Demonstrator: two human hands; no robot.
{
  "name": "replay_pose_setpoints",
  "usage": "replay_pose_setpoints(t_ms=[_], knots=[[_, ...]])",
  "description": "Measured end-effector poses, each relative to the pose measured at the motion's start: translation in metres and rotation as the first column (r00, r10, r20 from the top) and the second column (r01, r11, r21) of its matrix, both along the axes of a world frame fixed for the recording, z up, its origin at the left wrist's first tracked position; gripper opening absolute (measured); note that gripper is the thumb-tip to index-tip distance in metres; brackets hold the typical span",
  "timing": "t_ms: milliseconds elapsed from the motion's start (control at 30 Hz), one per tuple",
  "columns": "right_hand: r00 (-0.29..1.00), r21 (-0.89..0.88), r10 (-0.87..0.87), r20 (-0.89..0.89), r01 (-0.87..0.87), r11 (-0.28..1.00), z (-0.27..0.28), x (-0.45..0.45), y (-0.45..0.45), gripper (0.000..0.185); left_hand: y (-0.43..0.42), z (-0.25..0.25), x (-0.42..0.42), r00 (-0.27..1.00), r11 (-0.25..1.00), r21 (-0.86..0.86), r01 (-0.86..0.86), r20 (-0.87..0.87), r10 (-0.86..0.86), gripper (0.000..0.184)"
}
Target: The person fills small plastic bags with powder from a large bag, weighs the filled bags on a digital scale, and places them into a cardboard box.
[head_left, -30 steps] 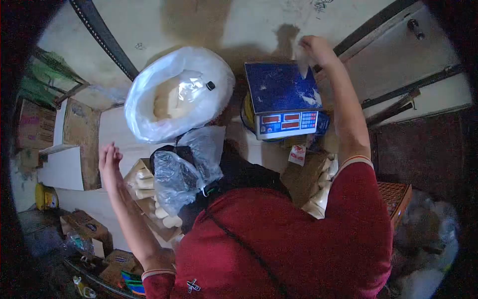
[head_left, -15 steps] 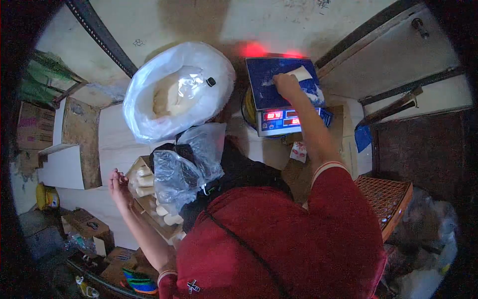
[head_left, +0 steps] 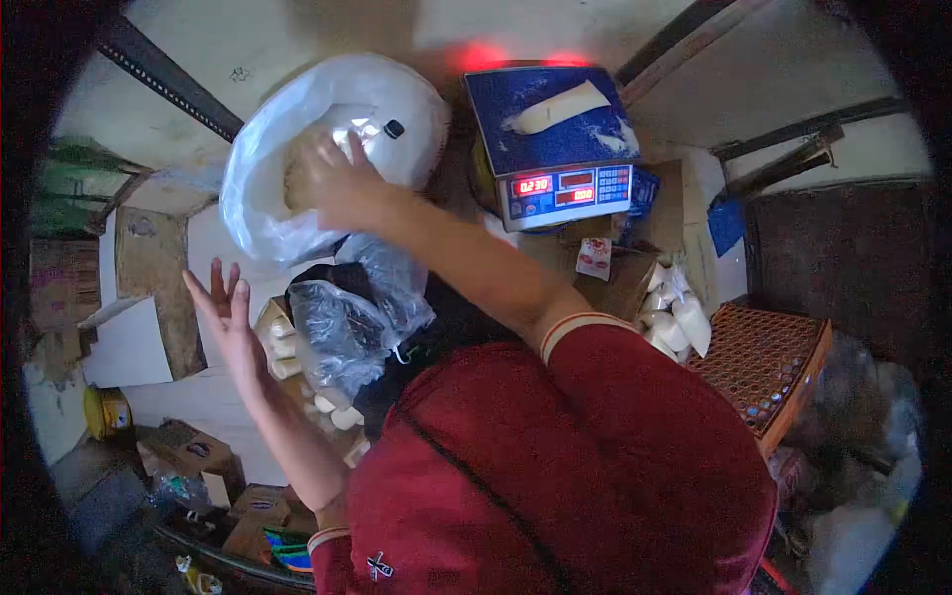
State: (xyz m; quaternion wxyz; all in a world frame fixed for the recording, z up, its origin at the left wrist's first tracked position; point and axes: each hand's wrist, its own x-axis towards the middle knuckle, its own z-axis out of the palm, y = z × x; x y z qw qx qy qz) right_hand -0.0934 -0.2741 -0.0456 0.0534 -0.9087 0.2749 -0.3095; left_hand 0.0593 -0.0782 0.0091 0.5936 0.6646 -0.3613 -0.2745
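My right hand, smeared by motion, reaches over the big white plastic-lined tub with pale powder inside. Whether its fingers hold anything does not show. A long filled plastic packet lies alone on the blue pan of the digital scale, which reads 0.230. White powder is spilled on the pan. My left hand is raised with fingers spread, holding nothing, beside a carton of filled packets. Clear plastic bags lie in front of my body.
More filled packets are piled at the right, beside an orange crate. A dark cap-like object rests on the tub's plastic. Cardboard boxes stand at lower left. A small red-and-white packet lies below the scale.
My right hand has left the packet on the scale and swung left over the tub. The reading went from 0.070 to 0.230. My left hand has spread its fingers.
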Motion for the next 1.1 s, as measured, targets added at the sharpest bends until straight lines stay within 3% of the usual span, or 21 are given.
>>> replay_pose_setpoints(t_ms=[33,67,133,233,300,333,433,467,567,667,900,1100], knots=[[0.996,-0.289,-0.094,-0.005,0.089,0.953,-0.002,0.004,0.013,0.057,0.003,0.004,-0.006,0.999,0.999,-0.006,-0.043,0.008,0.043,0.072],[0.989,-0.025,-0.021,-0.144,0.017,1.000,-0.004,0.001,0.014,0.056,0.006,0.006,-0.010,0.996,0.996,-0.012,-0.087,0.014,0.087,0.076],[0.911,0.503,0.228,-0.345,-0.026,0.864,0.001,-0.014,0.013,0.052,0.019,0.003,-0.007,0.989,0.989,-0.012,-0.146,0.012,0.146,0.079],[0.925,0.522,0.195,-0.326,0.004,0.853,-0.016,-0.040,-0.013,0.045,0.059,-0.020,0.021,0.962,0.960,0.069,-0.271,0.041,0.268,0.078],[0.947,0.494,0.206,-0.246,-0.060,0.867,-0.033,-0.055,-0.041,0.037,0.099,-0.056,0.051,0.910,0.895,0.216,-0.389,0.241,0.337,0.075],[0.944,0.413,0.118,-0.308,0.021,0.910,-0.046,-0.059,-0.063,0.035,0.113,-0.064,0.060,0.864,0.840,0.275,-0.468,0.345,0.368,0.073],[0.919,0.241,-0.040,-0.391,0.144,0.960,-0.029,-0.052,-0.093,0.026,0.124,-0.064,0.053,0.836,0.812,0.250,-0.528,0.319,0.446,0.072],[0.923,0.242,-0.014,-0.384,0.116,0.963,-0.035,-0.044,-0.095,0.026,0.123,-0.064,0.048,0.834,0.808,0.242,-0.537,0.296,0.465,0.071],[0.829,-0.076,0.030,-0.558,-0.087,0.993,-0.080,-0.013,-0.099,0.021,0.108,-0.068,0.041,0.875,0.854,0.224,-0.470,0.249,0.416,0.070],[0.729,-0.037,0.038,-0.683,-0.087,0.996,-0.098,0.014,-0.111,0.022,0.062,-0.056,0.007,0.904,0.886,0.211,-0.413,0.214,0.370,0.071],[0.756,0.195,0.180,-0.629,-0.071,0.978,-0.043,0.063,-0.114,0.027,0.010,-0.079,-0.046,0.918,0.933,0.164,-0.320,0.295,0.263,0.072],[0.766,0.286,0.109,-0.633,0.100,0.953,-0.085,0.114,-0.114,0.039,0.006,-0.091,-0.049,0.890,0.948,0.118,-0.295,0.394,0.228,0.072]])
